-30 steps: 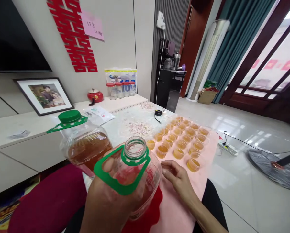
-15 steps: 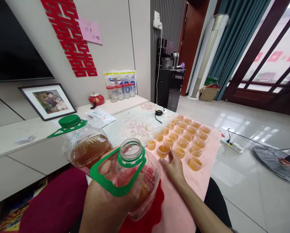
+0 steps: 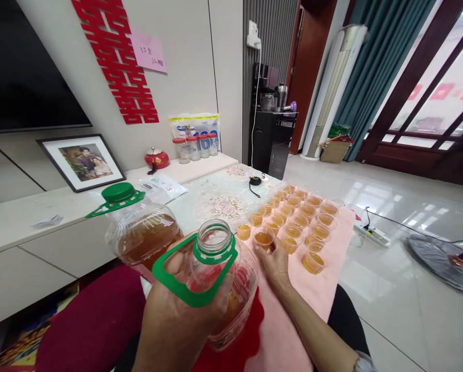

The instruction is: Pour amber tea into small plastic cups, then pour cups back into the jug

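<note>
My left hand (image 3: 185, 310) is wrapped round a clear plastic jug (image 3: 241, 289) with a green carrying handle and an uncapped neck; a little amber liquid shows low inside. The thumb and fingers of my right hand (image 3: 276, 263) close on the near side of a small clear plastic cup (image 3: 263, 238) holding amber liquid. Rows of similar cups (image 3: 314, 262) stand beyond and to the right on a pink cloth (image 3: 289, 310). Left of my left hand stands a second jug (image 3: 146, 232), green-capped and holding amber-brown liquid.
A black tape measure (image 3: 255, 181) lies on the flowered table cover (image 3: 224, 205). The white cabinet (image 3: 76, 232) at left bears a framed photo (image 3: 82, 163), a red pot (image 3: 156, 159) and red-lidded jars (image 3: 193, 149). A maroon stool (image 3: 92, 320) stands below.
The view has shifted slightly, moving the scene a little to the right. My right fingers have closed in further around the cup. My left hand keeps its hold on the jug.
</note>
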The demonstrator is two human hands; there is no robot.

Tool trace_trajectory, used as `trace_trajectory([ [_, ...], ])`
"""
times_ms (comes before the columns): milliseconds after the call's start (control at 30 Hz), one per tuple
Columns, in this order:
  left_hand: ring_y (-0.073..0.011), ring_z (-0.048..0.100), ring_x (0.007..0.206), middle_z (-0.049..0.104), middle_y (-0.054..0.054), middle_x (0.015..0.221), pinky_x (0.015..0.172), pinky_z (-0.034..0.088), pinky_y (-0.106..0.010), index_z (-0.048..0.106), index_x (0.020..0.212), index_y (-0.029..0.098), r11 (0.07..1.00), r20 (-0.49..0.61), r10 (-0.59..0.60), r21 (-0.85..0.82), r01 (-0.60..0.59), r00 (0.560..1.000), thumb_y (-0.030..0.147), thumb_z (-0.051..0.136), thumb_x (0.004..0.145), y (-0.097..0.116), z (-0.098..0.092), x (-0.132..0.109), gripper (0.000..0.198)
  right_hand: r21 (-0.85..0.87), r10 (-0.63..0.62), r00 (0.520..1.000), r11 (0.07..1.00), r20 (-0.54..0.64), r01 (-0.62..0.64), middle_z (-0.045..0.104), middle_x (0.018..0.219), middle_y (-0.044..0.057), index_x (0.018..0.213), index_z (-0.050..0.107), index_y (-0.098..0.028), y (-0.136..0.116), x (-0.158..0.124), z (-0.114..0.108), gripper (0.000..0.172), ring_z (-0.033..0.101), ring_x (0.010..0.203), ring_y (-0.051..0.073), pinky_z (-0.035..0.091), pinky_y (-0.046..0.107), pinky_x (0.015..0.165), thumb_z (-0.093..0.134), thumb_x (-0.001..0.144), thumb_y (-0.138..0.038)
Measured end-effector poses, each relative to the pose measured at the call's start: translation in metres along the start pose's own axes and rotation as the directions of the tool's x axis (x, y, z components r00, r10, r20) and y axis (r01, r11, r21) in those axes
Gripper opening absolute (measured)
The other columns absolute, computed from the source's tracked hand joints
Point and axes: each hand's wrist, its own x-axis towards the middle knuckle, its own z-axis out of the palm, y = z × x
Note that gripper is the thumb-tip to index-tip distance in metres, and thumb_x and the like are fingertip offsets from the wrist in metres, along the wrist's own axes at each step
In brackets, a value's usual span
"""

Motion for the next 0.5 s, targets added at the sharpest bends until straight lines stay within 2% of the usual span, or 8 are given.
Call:
trace_trajectory([
  [100, -0.0261, 0.081, 0.089, 0.079, -0.003, 0.08, 0.085, 0.068, -0.038, 0.071, 0.074, 0.025, 0.997, 0.036, -0.068, -0.04, 0.069, 0.997, 0.038, 0.083, 0.08, 0.0, 0.001, -0.002, 0.019, 0.031, -0.002, 1.0, 1.0, 0.015, 0.002, 0.074, 0.129, 0.008, 0.128, 0.071, -0.02, -0.004, -0.003, -0.002, 0.039, 0.071, 0.119, 0.026, 0.058, 0.055, 0.108, 0.077, 0.099, -0.046],
  [167, -0.0236, 0.079, 0.082, 0.078, -0.002, 0.079, 0.081, 0.068, -0.036, 0.069, 0.075, 0.024, 0.994, 0.047, -0.083, -0.068, 0.086, 0.995, 0.039, 0.083, 0.079, 0.008, 0.002, 0.0, 0.021, 0.058, -0.005, 1.0, 0.998, 0.031, 0.003, 0.075, 0.127, 0.007, 0.126, 0.072, -0.02, -0.007, -0.006, -0.004, 0.038, 0.072, 0.119, 0.026, 0.057, 0.055, 0.109, 0.077, 0.099, -0.046],
  [300, -0.0206, 0.071, 0.065, 0.069, 0.0, 0.065, 0.07, 0.068, -0.034, 0.063, 0.072, 0.024, 0.978, 0.068, -0.109, -0.174, 0.119, 0.992, 0.042, 0.079, 0.077, 0.029, 0.005, 0.009, 0.025, 0.133, -0.01, 0.998, 0.991, 0.063, 0.002, 0.076, 0.127, 0.007, 0.125, 0.072, -0.02, -0.012, -0.012, -0.007, 0.037, 0.072, 0.118, 0.026, 0.058, 0.055, 0.109, 0.078, 0.099, -0.045],
  [400, -0.021, 0.072, 0.068, 0.067, -0.001, 0.064, 0.07, 0.068, -0.034, 0.06, 0.072, 0.023, 0.982, 0.053, -0.101, -0.157, 0.108, 0.993, 0.039, 0.078, 0.076, 0.032, 0.006, 0.011, 0.024, 0.195, -0.012, 0.996, 0.981, 0.092, -0.006, 0.075, 0.129, 0.008, 0.125, 0.071, -0.019, -0.015, -0.015, -0.01, 0.037, 0.073, 0.118, 0.026, 0.06, 0.054, 0.107, 0.078, 0.099, -0.044],
  [500, -0.0251, 0.078, 0.081, 0.071, -0.004, 0.072, 0.076, 0.069, -0.038, 0.063, 0.079, 0.023, 0.992, -0.007, -0.081, -0.097, 0.08, 0.997, 0.041, 0.078, 0.076, 0.027, 0.007, 0.009, 0.024, 0.233, -0.018, 0.992, 0.972, 0.126, -0.012, 0.076, 0.128, 0.008, 0.125, 0.071, -0.019, -0.023, -0.018, -0.016, 0.037, 0.073, 0.118, 0.026, 0.061, 0.053, 0.106, 0.078, 0.099, -0.044],
])
